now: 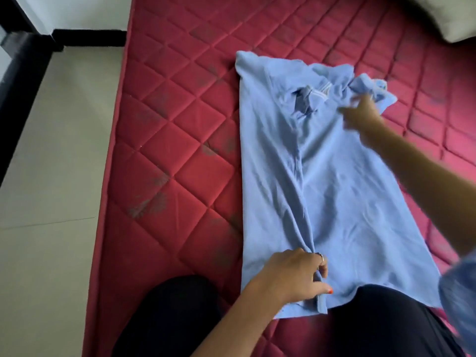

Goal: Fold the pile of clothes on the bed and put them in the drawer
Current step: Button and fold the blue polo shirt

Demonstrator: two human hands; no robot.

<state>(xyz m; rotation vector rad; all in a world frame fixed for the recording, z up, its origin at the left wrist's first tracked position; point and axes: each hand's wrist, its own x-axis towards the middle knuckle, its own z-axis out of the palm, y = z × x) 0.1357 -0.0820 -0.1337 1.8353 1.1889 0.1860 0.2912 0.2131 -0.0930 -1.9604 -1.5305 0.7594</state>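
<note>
we see two bare forearms, each uncovered from the wrist back to the frame edge. the left hand (296,275) carries a thin ring (321,256) with a dark top on one finger. its thumbnail (330,291) is painted orange-red. the right hand (362,115) is blurred, so we cannot make out any nail colour or ring on it. at the right edge we note a sleeve (457,296) of mottled blue fabric, also blurred. both legs are covered by plain black trousers (175,313), with no visible seams, pockets or markings.
</note>
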